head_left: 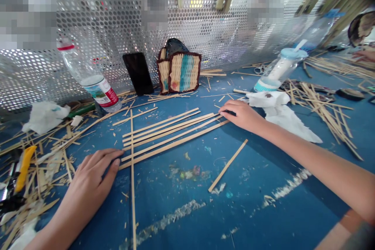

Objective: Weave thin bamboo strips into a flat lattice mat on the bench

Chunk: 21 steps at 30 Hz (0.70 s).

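Several thin bamboo strips [172, 132] lie roughly side by side on the blue table, slanting up to the right. A single long strip [133, 195] crosses over them near their left ends. My left hand [92, 175] rests at those left ends, fingers stretched out, with the index fingertip and thumb beside the strip tips. At the far right ends, my right hand [238, 115] has its fingers bent and closed on the end of one strip; its exact grip is partly hidden. A short loose strip [228, 165] lies below my right hand.
A plastic bottle [101, 91], a phone [138, 73] and a woven panel piece [185, 72] stand along the perforated metal screen [123, 27]. Bamboo scraps and a yellow cutter [25, 168] lie left. Right are tissue [288, 115], a blue-lidded cup [277, 72], more strips [325, 113] and another person's hand [365, 55].
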Each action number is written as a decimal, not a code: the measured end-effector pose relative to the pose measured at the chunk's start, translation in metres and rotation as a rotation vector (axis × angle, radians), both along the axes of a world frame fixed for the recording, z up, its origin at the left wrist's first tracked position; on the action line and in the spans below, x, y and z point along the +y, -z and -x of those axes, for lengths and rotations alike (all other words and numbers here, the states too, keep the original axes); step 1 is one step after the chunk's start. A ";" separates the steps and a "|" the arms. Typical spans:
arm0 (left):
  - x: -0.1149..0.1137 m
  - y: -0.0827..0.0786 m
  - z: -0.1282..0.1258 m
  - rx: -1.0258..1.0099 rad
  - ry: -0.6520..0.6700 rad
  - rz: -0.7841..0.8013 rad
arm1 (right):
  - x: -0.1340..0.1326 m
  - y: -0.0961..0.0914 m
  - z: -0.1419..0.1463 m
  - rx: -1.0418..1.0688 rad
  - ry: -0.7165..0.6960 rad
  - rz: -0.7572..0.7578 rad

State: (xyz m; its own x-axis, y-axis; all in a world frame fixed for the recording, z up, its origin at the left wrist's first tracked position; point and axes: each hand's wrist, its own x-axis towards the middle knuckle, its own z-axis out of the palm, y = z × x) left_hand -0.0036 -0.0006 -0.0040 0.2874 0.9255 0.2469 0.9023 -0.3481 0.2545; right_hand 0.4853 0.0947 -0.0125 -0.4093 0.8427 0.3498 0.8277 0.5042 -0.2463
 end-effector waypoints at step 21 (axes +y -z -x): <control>0.000 0.002 0.000 0.018 0.010 0.031 | 0.017 -0.003 0.010 -0.004 0.105 0.102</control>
